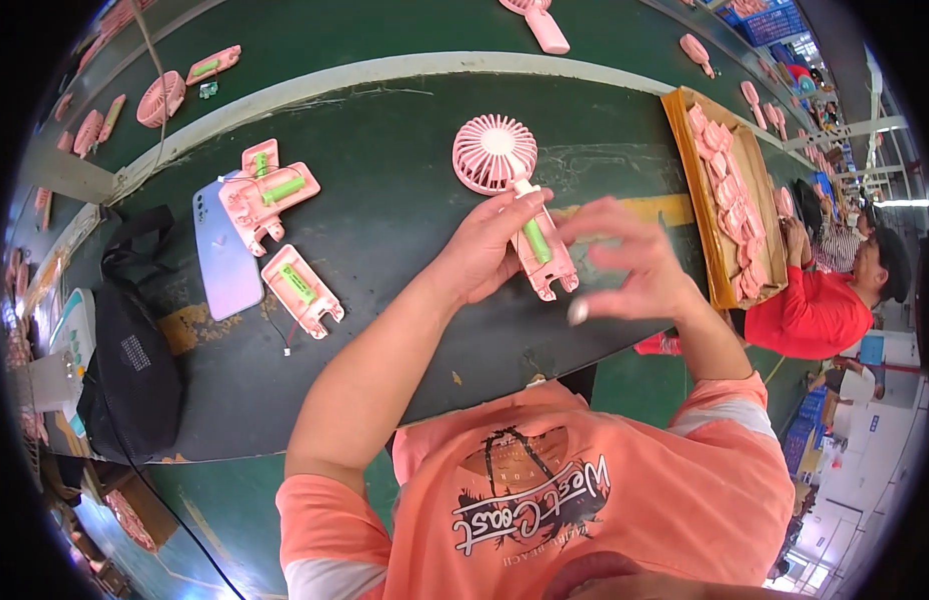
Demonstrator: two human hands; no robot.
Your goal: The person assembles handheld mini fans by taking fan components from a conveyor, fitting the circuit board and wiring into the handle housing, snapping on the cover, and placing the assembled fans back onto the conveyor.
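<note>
A pink handheld fan is held over the dark worktable, its round slatted head pointing away from me. Its handle is uncovered, and a green battery lies in the shell. My left hand is closed around the handle just below the head. To the right of the handle, my right hand hangs with fingers spread, slightly blurred, and nothing shows in it. Left of my left arm lie several pink handle shells with green batteries. One separate shell trails a thin wire with a small white plug.
A cardboard box full of pink parts stands at the table's right. A pale purple phone and a black bag lie to the left. Beyond the pale rail are more fan parts. A person in red sits farther right.
</note>
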